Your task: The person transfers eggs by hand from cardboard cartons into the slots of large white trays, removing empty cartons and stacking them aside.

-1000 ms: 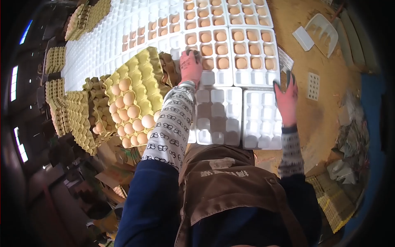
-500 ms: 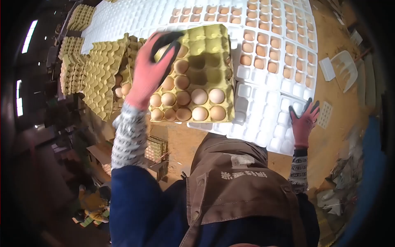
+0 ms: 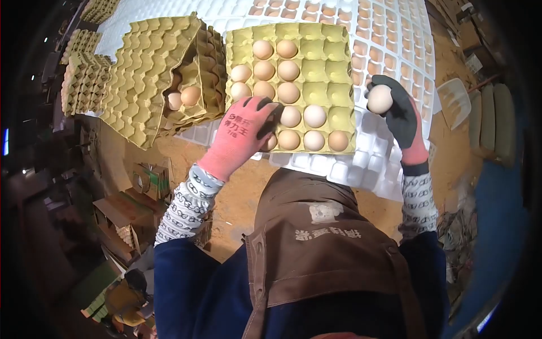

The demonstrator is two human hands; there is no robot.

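Note:
My left hand [image 3: 243, 131], in a pink and black glove, reaches over the near left part of a yellow pulp egg tray [image 3: 322, 59]. Its fingers are curled down among the eggs, hiding what they grip; one egg [image 3: 270, 141] peeks out beside them. Brown and pale eggs [image 3: 288, 70] fill part of the tray, and the cups on its right side are mostly bare. To the right of the tray, my right hand [image 3: 405, 116] is closed around a pale egg [image 3: 379, 99], held above the white plastic trays [image 3: 367, 164].
Tilted yellow pulp trays [image 3: 152, 68] lean at left, with a few eggs [image 3: 191, 96] between them. White trays with brown eggs [image 3: 389, 34] stretch along the back right. Stacked trays [image 3: 84, 85] stand far left. A white chair [image 3: 453, 101] is beyond the right edge.
My left hand has come nearer and down onto the tray's near left part. My right hand, spread and bare before, has risen and now holds an egg. My view has shifted.

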